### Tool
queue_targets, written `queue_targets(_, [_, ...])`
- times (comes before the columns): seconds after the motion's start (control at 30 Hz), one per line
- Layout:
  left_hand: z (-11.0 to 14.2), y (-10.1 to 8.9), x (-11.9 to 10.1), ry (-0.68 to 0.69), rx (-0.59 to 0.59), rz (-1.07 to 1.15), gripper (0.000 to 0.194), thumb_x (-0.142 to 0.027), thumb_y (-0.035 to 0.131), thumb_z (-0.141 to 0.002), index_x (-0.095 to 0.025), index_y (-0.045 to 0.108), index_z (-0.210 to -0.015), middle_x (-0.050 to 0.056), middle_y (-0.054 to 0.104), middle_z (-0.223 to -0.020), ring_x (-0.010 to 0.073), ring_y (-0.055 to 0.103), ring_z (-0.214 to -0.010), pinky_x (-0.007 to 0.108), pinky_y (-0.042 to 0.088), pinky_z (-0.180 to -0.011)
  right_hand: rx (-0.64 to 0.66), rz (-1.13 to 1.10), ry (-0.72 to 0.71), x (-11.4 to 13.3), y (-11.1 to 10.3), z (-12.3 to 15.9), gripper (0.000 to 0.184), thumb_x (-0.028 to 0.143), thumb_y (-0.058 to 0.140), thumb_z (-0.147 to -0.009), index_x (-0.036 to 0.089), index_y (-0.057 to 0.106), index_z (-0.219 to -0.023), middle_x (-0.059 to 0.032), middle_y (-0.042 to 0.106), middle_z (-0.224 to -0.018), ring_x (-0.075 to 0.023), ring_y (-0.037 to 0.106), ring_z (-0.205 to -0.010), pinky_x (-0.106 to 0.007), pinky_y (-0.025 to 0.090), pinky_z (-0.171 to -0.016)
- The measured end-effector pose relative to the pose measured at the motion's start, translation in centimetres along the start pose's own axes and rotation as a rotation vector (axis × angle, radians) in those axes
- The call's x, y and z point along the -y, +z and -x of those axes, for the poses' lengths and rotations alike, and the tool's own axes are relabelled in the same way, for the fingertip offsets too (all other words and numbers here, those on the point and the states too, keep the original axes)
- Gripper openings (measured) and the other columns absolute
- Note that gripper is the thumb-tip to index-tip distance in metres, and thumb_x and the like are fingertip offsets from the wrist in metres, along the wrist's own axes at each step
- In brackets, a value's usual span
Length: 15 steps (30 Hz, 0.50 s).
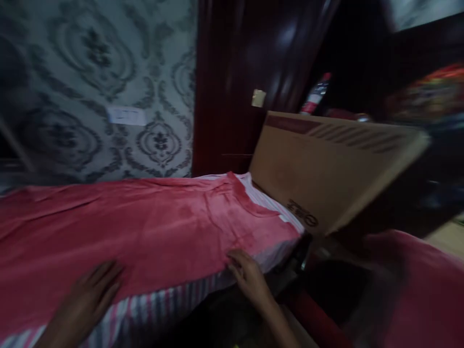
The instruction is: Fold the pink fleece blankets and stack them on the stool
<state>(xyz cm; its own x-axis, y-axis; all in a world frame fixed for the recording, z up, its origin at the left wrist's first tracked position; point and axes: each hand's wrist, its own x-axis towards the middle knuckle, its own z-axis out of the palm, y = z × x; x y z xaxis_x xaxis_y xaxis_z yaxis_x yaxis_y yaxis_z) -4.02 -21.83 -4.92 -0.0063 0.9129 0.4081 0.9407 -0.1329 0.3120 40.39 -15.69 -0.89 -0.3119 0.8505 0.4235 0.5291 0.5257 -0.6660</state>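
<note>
A pink velvety garment [155, 227] lies spread out across a striped cloth [163, 304], its neckline toward the right end. My left hand [85, 299] rests flat on the garment's near side, fingers extended and somewhat blurred. At the garment's near edge, below the neckline part, my right hand [250, 278] has its thumb and fingers bent together on the fabric. The fold between those fingertips is small and partly hidden.
A large cardboard box [326, 164] leans beyond the garment's right end. Behind it stands a bottle with a red cap [317, 94]. Patterned wallpaper [97, 87] and a dark red glossy panel [232, 96] rise at the back. More pink cloth [427, 290] hangs at lower right.
</note>
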Motion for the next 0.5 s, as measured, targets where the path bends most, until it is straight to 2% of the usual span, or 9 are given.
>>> queue_targets(0.1, [2.8,-1.1,0.1,-0.031,-0.011,-0.07,0.044,-0.049,0.051,-0.083,-0.037,0.074,-0.118,0.003,0.065,-0.134,0.031,0.063,-0.124,0.049,0.05,-0.108,-0.041,0.027,-0.063,-1.0,4.9,-2.4,0.036,0.025,0.049,-0.092,0.021,0.072,-0.119,-0.0129,0.07,-0.12,-0.0278,0.063,-0.116,-0.048,0.052,-0.101])
queue_targets(0.2, [4.7,-2.0,-0.2,-0.017,0.019,-0.113,0.048,-0.047,0.053,-0.087,-0.035,0.066,-0.132,0.005,0.058,-0.144,0.0307,0.059,-0.13,0.052,0.046,-0.111,-0.043,0.128,-0.092,-1.2,7.9,-3.1,0.035,0.025,0.05,-0.091,0.023,0.073,-0.116,-0.0116,0.07,-0.118,-0.0297,0.063,-0.113,-0.051,0.052,-0.098])
queue_targets(0.33, [6.5,-3.7,0.3,-0.093,0.048,-0.166,0.047,-0.043,0.049,-0.093,-0.032,0.061,-0.138,0.009,0.055,-0.146,0.0308,0.053,-0.136,0.059,0.038,-0.115,-0.098,0.239,-0.105,-2.0,9.2,-2.4,0.034,0.034,0.046,-0.095,0.025,0.075,-0.111,-0.0116,0.071,-0.117,-0.032,0.064,-0.107,-0.055,0.052,-0.092])
queue_targets(0.5, [7.6,-7.3,3.2,-0.202,0.144,-0.187,0.049,-0.042,0.052,-0.094,-0.027,0.059,-0.139,0.012,0.051,-0.15,0.0303,0.047,-0.141,0.059,0.033,-0.117,-0.118,0.248,-0.182,-4.6,9.6,-0.6,0.043,0.045,0.041,-0.098,0.024,0.074,-0.114,-0.0124,0.071,-0.12,-0.0338,0.065,-0.111,-0.056,0.052,-0.094])
